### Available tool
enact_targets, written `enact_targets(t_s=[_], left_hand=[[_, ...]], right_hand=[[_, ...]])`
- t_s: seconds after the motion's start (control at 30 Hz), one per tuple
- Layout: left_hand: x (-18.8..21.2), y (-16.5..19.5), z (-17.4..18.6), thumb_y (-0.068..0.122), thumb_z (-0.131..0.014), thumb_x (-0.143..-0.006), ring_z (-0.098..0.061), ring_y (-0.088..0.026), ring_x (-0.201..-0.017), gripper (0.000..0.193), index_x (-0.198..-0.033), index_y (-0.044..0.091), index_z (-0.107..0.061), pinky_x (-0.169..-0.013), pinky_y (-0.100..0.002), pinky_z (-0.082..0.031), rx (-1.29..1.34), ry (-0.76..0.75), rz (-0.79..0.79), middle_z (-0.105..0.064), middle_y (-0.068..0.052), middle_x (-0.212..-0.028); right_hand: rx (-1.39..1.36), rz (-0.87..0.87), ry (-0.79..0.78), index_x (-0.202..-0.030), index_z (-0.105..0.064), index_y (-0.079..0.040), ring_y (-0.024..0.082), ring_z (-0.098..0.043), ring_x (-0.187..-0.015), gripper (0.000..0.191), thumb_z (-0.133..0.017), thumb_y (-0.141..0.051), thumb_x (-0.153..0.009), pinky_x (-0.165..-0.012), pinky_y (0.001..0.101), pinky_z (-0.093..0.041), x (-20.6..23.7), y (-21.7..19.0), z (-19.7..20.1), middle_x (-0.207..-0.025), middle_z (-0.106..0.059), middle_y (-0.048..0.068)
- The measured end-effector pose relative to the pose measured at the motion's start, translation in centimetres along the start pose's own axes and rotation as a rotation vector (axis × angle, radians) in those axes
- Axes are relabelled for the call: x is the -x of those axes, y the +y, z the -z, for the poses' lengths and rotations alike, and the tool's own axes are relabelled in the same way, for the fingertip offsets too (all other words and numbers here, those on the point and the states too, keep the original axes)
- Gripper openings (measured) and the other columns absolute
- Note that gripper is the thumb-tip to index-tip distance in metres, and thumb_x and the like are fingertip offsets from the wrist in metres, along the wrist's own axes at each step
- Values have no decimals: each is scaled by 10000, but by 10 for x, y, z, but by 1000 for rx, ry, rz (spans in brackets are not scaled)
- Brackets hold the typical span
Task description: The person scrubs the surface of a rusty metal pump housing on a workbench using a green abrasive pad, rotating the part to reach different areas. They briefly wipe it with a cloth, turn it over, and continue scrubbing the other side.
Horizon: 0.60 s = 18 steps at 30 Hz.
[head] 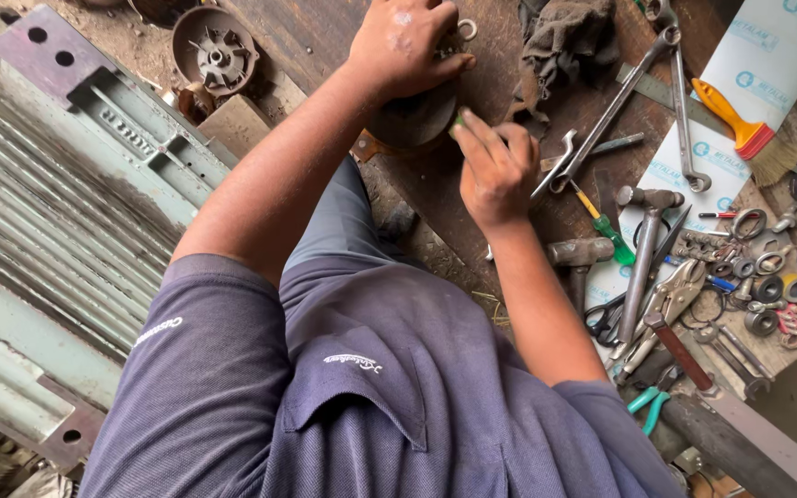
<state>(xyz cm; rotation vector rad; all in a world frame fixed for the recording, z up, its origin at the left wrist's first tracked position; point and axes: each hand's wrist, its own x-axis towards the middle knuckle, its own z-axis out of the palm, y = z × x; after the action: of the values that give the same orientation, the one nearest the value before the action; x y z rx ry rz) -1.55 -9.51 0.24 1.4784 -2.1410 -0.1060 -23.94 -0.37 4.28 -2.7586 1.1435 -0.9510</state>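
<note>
My left hand (408,41) lies over the top of a dark round metal part (414,120) on the wooden bench, fingers curled around its far edge. Just right of that part, my right hand (495,171) pinches a small green object (458,120) between thumb and fingertips, held against the part's rim. What the object is cannot be made out. A small metal ring (466,29) lies by my left fingertips.
A ribbed grey-green motor housing (76,184) fills the left side. A round fan part (216,51) sits at the top. To the right lie a rag (569,41), spanners (620,101), an orange-handled brush (740,124), hammers (643,267), a green screwdriver (606,221), pliers (666,300) and several washers (767,277).
</note>
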Motion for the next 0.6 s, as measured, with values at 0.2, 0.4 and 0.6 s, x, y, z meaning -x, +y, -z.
enact_targets(t_s=[0.2, 0.4, 0.6], left_hand=[[-1, 3, -2, 613, -765, -879, -716, -334, -832, 505, -950, 114, -732, -690, -479, -537, -5, -17, 58, -737, -120, -860], [-1, 4, -9, 665, -677, -932, -724, -325, -785, 557, -1049, 125, -753, -634, -461, -557, 73, -164, 182, -752, -107, -906], [3, 5, -10, 661, -686, -935, -717, -331, -748, 558, -1063, 121, -745, -605, -463, -554, 28, -144, 173, -747, -122, -889]], right_hand=[[-64, 20, -62, -1090, -761, -86, 332, -600, -1185, 280, -698, -28, -824, -1032, 461, -450, 5, 8, -11, -1299, -655, 91], [-254, -152, -103, -1169, -735, -68, 380, -581, -1249, 320, -665, 31, -873, -1098, 463, -488, 8, 17, -18, -1350, -590, 165], [-488, -310, -8, -1136, -713, -24, 370, -566, -1142, 206, -732, 1, -932, -982, 443, -475, 7, 3, -18, -1338, -517, 224]])
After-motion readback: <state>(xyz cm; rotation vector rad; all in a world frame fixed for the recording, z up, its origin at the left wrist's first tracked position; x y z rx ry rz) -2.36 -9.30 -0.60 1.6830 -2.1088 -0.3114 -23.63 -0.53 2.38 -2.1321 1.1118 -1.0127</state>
